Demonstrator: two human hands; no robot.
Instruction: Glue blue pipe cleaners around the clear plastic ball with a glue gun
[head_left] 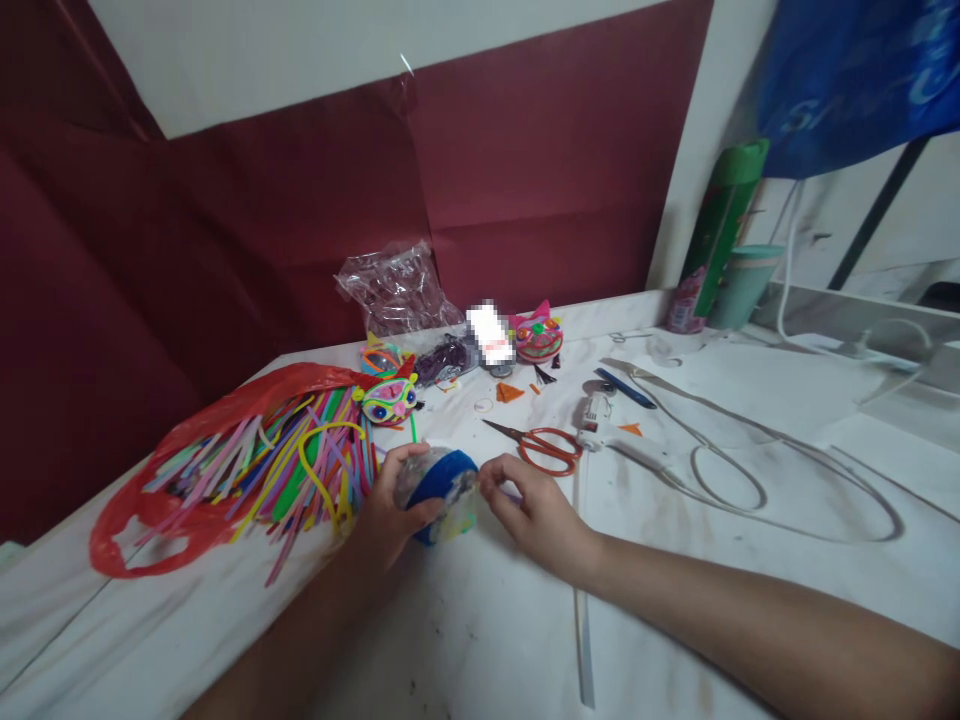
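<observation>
Left hand (399,495): the fingers are bent around the left side of the ball (452,468) and the thumb presses on its front, so the grip is closed as far as the ball allows.
Ball: it is clear with a blue band, and it is held between the two hands, near the front of the table (495,630).
Right hand (534,510): thumb and forefinger come almost together at the right edge of the ball; I cannot tell if they pinch something small or only touch it.
Scissors (534,440): they lie just behind the right hand, beside the glue gun (598,420).
Coloured strips (292,490): they lie on a red bag (112,540), left of the left hand.
</observation>
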